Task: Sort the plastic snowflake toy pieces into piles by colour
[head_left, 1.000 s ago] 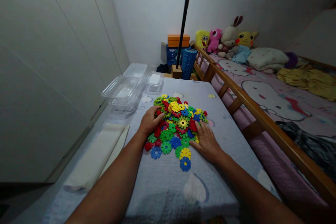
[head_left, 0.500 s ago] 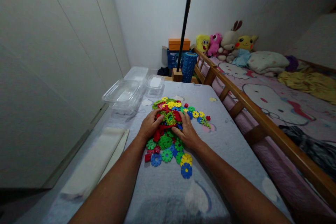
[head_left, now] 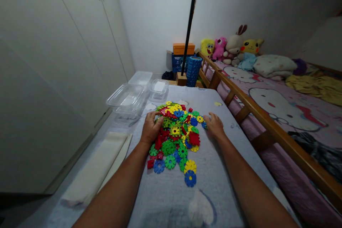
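A heaped pile of plastic building pieces [head_left: 175,130] in red, green, yellow and blue lies on the cloth, mostly notched snowflake discs and toothed squares. Against its left side rests my left hand [head_left: 151,127], thumb apart from the fingers, with no piece visibly gripped. My right hand [head_left: 214,125] is at the pile's right edge, fingers apart, beside a small blue disc [head_left: 204,125] that they partly cover. At the near end lie a yellow disc [head_left: 190,166] and a blue disc [head_left: 190,179], touching each other. A red square [head_left: 194,139] sits on the right flank.
Clear plastic containers [head_left: 125,96] stand at the back left. A folded cream cloth [head_left: 98,167] lies on the left. A wooden bed rail [head_left: 240,103] runs along the right side. Behind the table are a black pole [head_left: 189,25] and a blue foam roller [head_left: 193,71].
My right hand has moved right, off the pile's middle to its right edge. Pieces once under the hands now show, spread toward the right. My left hand has shifted slightly left.
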{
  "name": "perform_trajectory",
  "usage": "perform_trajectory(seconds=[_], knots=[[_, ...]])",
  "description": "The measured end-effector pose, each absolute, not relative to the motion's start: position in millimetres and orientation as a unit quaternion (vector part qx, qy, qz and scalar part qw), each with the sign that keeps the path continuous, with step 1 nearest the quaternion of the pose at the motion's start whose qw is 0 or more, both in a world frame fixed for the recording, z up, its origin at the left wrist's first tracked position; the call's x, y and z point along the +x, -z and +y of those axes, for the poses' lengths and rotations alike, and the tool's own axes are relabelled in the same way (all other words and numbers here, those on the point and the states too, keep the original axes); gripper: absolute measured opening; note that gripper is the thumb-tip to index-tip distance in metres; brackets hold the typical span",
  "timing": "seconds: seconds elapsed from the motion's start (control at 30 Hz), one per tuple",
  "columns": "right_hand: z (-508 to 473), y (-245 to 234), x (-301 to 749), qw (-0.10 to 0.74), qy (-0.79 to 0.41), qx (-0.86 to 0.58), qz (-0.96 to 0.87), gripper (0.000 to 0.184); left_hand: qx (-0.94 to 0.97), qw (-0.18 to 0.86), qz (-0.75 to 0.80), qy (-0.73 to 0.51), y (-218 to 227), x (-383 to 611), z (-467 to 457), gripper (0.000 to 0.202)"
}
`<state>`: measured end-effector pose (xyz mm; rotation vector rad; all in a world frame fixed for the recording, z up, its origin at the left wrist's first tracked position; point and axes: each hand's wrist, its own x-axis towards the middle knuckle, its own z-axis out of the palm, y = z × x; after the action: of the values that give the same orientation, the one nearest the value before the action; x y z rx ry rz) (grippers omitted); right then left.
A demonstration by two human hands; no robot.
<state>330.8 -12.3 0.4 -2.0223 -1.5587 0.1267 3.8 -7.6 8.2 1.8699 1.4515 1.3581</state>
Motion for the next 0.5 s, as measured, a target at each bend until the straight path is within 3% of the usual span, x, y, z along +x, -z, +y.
perform_trajectory(seconds=[0.27,0.5], knots=[[-12,0,259,0.277,-0.138,-0.661,-0.684,0.049,0.719,0.254,0.497,-0.415,-4,5,-2,0.056],[-22,-28,234,0.336,-0.25,-0.552,-0.721,0.047,0.713,0.291,0.487,-0.411,-4,3,-1,0.057]])
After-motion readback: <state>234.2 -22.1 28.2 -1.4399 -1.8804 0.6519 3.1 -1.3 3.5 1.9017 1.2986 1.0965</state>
